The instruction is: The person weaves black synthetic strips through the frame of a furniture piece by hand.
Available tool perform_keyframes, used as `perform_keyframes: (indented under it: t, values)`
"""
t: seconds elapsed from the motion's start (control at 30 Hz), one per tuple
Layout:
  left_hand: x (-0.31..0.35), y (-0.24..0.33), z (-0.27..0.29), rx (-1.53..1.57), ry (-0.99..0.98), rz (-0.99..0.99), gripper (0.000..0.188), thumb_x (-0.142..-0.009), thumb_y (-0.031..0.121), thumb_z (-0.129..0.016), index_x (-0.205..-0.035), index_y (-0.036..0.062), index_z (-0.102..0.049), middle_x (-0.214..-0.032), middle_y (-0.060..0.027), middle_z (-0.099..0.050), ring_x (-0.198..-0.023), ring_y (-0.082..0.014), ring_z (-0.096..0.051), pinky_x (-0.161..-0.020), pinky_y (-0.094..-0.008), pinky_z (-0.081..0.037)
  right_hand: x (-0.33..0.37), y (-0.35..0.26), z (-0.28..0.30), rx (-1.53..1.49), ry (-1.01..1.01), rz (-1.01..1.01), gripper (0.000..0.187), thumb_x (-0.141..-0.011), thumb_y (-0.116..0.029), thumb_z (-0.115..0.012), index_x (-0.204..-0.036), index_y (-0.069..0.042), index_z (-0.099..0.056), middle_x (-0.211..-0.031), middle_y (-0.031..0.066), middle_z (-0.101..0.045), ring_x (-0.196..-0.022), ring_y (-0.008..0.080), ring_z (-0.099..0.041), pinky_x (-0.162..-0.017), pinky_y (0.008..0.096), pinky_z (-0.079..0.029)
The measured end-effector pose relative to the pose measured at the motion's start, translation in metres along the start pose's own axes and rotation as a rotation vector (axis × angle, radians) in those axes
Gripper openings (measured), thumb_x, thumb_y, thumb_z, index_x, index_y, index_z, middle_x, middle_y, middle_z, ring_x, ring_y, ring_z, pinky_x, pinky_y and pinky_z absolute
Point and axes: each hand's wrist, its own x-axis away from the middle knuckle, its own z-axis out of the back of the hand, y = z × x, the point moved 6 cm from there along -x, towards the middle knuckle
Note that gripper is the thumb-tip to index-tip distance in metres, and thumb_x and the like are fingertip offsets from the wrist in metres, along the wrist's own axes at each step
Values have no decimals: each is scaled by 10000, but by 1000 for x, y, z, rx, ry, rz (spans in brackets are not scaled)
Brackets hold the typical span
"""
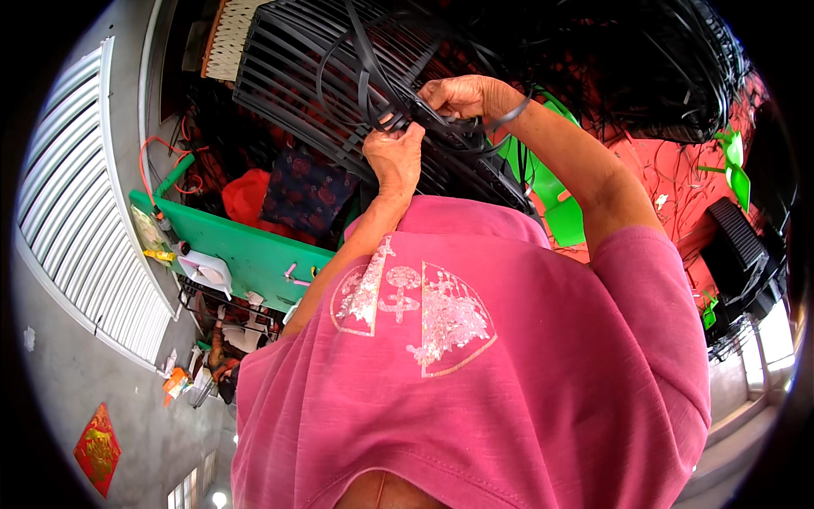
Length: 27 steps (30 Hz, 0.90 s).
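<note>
Black strips [365, 42] are apparently being woven, your left hand [394, 159] and right hand [468, 96], fingers seemingly pinching them, likely needing steady tension next.

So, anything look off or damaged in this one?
Mild things only. The red floor at right is littered, including a pale scrap, so it looks untidy. The print on the pink shirt is patchy, perhaps worn. No break shows in the black strips by the hands.
</note>
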Motion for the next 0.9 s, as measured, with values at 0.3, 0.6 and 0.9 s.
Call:
perform_keyframes:
  t: [0.3, 0.6, 0.9]
  values:
    - [3, 6, 3, -124, -95, 186, 113, -735, 20, -687, -675, 2, -593, -533, 24, -529, -462, -32, -467, -412, -194, -359, 3, -11, 2, 91, 1, 22, 137, -749, -147, -667, -839, -49, -635, -696, -11, -622, -584, 85, -556, -557, 205, -438]
    - [4, 8, 7, -19, -102, 261, 141, -729, 86, -732, -731, 20, -607, -548, 5, -540, -433, -50, -487, -360, -184, -371, 36, -4, 42, 46, 237, -8, 144, -788, -80, -613, -918, -18, -623, -726, -31, -579, -514, 56, -470, -490, 197, -410]
    - [3, 13, -2, -12, -203, 289, 151, -768, 70, -678, -890, -15, -649, -566, 0, -548, -449, -47, -478, -388, -186, -372, 198, -18, 153, 1813, 916, -270, 296, -775, -219, -622, -893, 49, -578, -784, 145, -585, -652, 261, -588, -523, 364, -503]
